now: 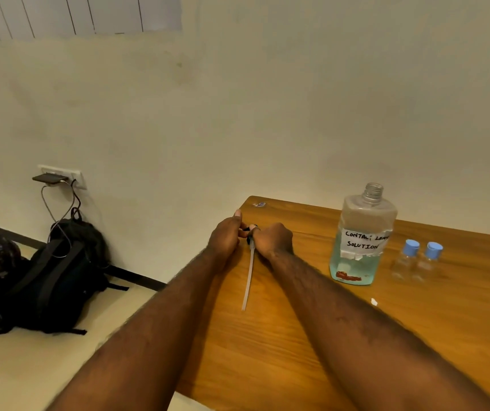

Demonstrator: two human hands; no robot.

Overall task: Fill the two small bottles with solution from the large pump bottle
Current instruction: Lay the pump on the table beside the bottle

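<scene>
The large clear bottle (362, 235) stands on the wooden table (297, 336) with its neck uncapped, pale blue liquid in its lower part and a handwritten label. Right of it stand two small clear bottles (404, 261) (427, 262), both with blue caps on. The black pump head (251, 232) is off the bottle, near the table's far left corner. My left hand (226, 235) and my right hand (275, 240) both grip it. Its long pale dip tube (248, 280) trails toward me over the tabletop.
A small white scrap (374, 301) lies on the table in front of the large bottle. The table's left edge runs close to my left arm. On the floor at left lies a black backpack (60, 277), below a wall socket with a phone (49, 178) charging.
</scene>
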